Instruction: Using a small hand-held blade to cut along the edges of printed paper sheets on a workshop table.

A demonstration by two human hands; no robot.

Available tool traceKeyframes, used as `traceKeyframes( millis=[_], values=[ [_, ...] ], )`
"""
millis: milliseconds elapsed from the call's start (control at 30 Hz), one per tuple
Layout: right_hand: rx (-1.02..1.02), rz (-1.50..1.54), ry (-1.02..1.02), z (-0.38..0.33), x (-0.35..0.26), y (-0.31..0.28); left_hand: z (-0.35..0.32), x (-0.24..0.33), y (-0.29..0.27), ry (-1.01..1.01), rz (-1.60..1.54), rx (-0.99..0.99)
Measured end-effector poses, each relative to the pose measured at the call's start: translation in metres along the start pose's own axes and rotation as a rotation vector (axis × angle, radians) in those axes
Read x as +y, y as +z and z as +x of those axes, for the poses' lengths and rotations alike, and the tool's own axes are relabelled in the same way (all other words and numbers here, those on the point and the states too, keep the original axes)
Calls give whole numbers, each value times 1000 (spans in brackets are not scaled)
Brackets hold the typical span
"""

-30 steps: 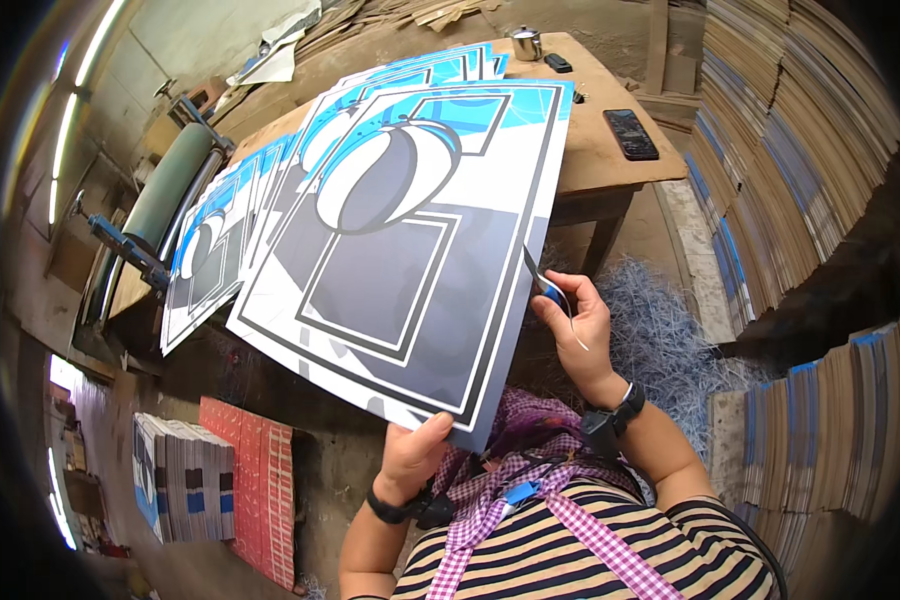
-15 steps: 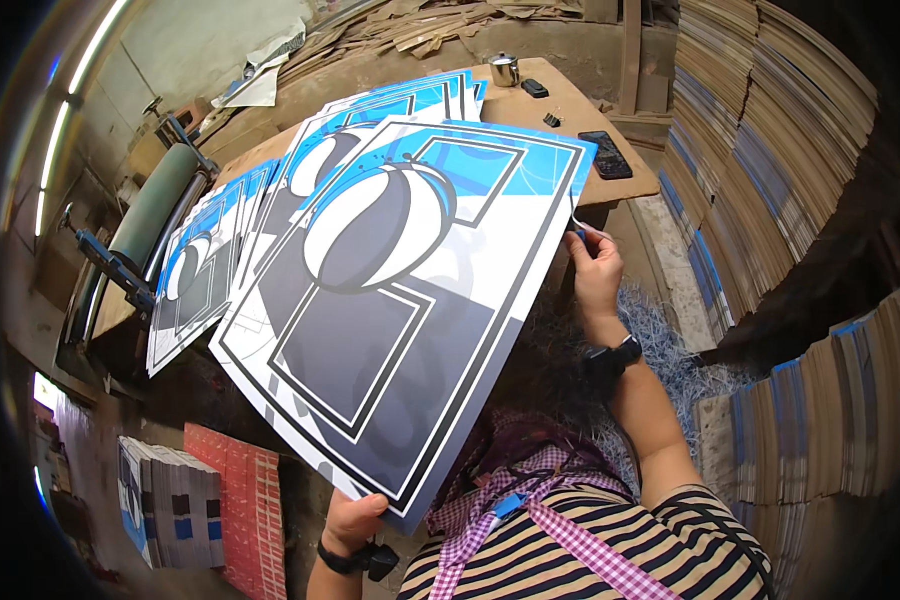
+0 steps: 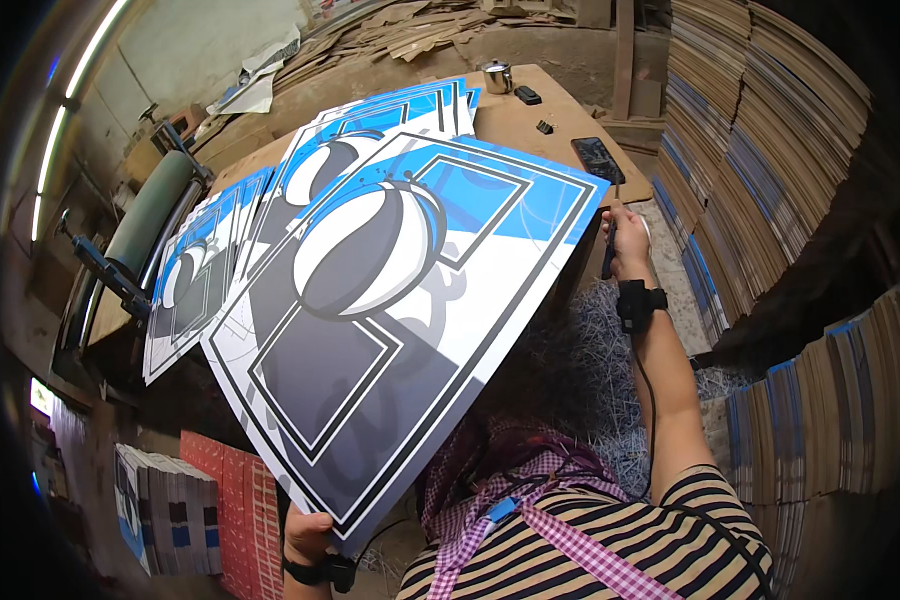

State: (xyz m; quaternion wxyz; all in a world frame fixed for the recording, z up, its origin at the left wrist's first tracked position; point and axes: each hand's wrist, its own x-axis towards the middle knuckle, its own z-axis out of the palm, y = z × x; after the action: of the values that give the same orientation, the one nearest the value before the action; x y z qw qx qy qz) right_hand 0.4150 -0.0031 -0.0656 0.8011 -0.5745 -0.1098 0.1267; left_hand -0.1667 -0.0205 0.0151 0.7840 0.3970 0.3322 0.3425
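A large printed board with a ball design in blue, white and grey is tilted before me. My left hand grips its near lower corner, thumb on the printed face and fingers hidden beneath. Just off the board's right corner, my right hand is closed round a slim dark tool with a thin tip pointing up. Its exact kind is too small to tell. Beyond the board, more matching printed boards lie overlapping on the wooden table, with another group to the left.
On the table are a metal cup, a small black object and a phone. A roller machine stands left. Tall cardboard stacks line the right. Paper shreds cover the floor; a board stack sits lower left.
My right hand has moved right and slightly up, away from the board's edge, where a pale strip showed at its fingers. The board and my left hand have shifted down and left.
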Motion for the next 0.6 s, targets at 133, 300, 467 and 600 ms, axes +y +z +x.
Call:
traceKeyframes(
  millis=[133,300,467,600],
  values=[
    [-137,291,169,-22,-32,-3,13,17,-14,81,5,22],
    [-471,440,324,-52,-65,3,54,56,-114,151,26,26],
    [-440,397,342,-116,-65,9,110,65,-172,577,-226,-140],
    [-493,234,275,-194,-75,11,142,37,-86,563,-650,138]
  ],
)
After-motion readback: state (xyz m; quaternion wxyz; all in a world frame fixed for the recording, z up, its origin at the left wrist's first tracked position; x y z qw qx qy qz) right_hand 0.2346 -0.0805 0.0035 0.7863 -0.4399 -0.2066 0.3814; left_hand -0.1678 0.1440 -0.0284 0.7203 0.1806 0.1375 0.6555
